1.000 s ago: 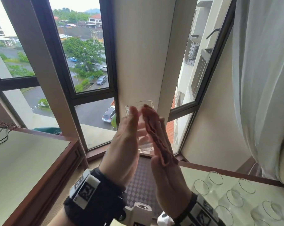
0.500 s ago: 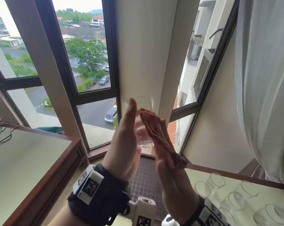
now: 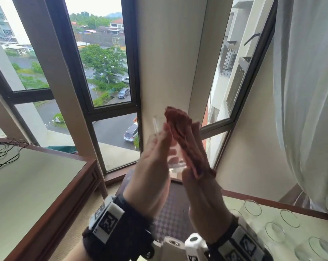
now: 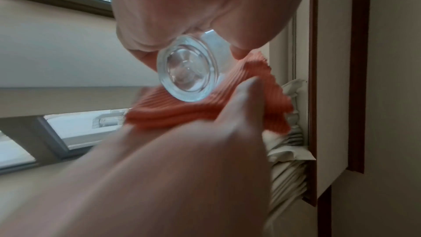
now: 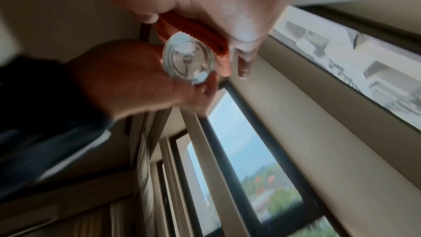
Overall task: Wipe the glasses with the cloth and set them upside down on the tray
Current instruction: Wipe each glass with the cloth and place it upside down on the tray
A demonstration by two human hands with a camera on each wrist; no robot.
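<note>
- Fingers of both hands point up and away, nearly straight, with a clear glass (image 3: 171,147) pressed between the two palms, held up in front of the window (image 3: 106,76).
- Left hand (image 3: 152,166) stands edge-on, thumb up along the near side of the glass, its fingers laid against the glass wall rather than curled tight; the wrist view shows the thick round base (image 4: 188,68) facing the camera under the palm.
- Right hand (image 3: 199,178) mirrors it on the right, fingers extended, pressing a folded orange-pink cloth (image 3: 184,136) flat against the glass; its thumb pins the cloth's near edge.
- Cloth sticks up past the fingertips and lies between right palm and glass (image 5: 189,60).
- Several more glasses (image 3: 274,232) stand rim-up on the table (image 3: 272,202) at the near right, well apart from the hands.
- A patterned tray (image 3: 170,213) lies below the wrists.
</note>
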